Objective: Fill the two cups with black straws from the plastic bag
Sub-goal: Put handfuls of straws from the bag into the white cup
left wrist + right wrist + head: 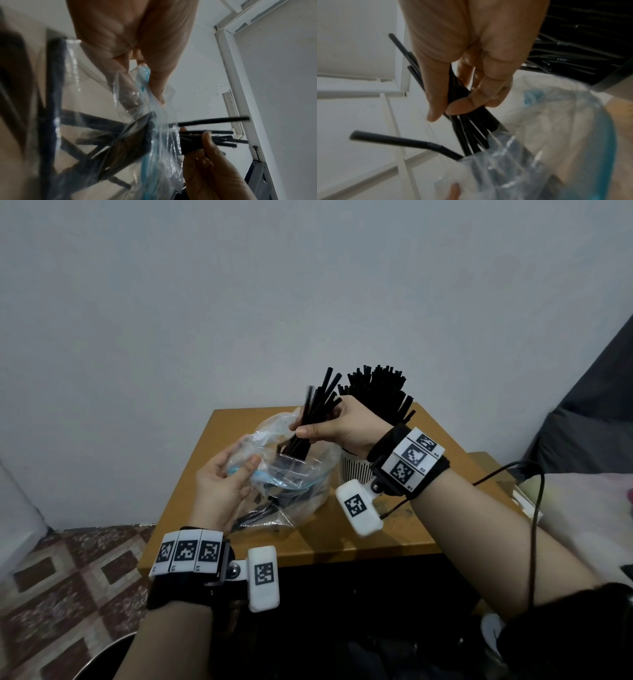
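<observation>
A clear plastic bag (294, 474) with a blue zip strip stands on the wooden table (342, 535), several black straws still inside it. My left hand (245, 463) pinches the bag's rim (145, 75) and holds the mouth apart. Just above the opening, my right hand (301, 433) grips a fanned bundle of black straws (317, 409), whose lower ends still reach into the bag (539, 148). One bent straw (402, 140) sticks out of the mouth. Behind my right wrist a white striped cup (354, 470) is packed with black straws (380, 392). I see no second cup.
The table stands against a grey wall (239, 302). A black cable (534, 508) runs along my right arm. Dark grey upholstery (596, 422) and a pale bag (582, 508) lie to the right, patterned floor tiles (68, 577) to the left.
</observation>
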### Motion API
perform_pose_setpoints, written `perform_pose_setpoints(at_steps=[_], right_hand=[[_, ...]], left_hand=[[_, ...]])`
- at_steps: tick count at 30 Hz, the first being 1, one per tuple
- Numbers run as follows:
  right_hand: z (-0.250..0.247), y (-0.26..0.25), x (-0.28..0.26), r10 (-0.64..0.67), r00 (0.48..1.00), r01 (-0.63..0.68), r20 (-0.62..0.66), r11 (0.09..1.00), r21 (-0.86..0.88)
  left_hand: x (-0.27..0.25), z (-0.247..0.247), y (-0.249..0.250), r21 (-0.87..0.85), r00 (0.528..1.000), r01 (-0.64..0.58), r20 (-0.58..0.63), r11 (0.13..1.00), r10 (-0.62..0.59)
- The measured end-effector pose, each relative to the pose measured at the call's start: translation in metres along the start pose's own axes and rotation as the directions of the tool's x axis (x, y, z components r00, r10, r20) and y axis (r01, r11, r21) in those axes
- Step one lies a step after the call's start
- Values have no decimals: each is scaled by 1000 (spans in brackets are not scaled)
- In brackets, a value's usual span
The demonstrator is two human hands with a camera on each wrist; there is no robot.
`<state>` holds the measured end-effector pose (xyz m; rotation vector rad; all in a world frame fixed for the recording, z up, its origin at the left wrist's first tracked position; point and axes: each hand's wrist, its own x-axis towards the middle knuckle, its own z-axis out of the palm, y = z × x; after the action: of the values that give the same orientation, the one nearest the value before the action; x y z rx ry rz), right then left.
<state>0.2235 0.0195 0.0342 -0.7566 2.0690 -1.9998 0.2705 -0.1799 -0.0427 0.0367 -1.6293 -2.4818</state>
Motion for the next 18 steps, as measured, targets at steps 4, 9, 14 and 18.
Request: perform_pose_setpoints(at_steps=[4, 9, 14, 18], right_hand=[[1, 4, 1, -70, 996, 69, -50, 997, -28], [3, 5, 1, -100, 958, 82, -269, 994, -77], [11, -6, -6, -320, 889, 109, -327, 843, -527], [13, -10, -7, -325, 873, 82, -364, 833, -548]], left_hand=[[-1, 1, -1, -13, 1000, -3, -1, 1000, 3], [-3, 2, 1, -22, 1000, 12, 7, 1000, -12], [-4, 3, 2, -30, 1000, 8, 2, 1000, -8], [-3, 3, 1, -33, 1000, 10, 3, 999, -10]])
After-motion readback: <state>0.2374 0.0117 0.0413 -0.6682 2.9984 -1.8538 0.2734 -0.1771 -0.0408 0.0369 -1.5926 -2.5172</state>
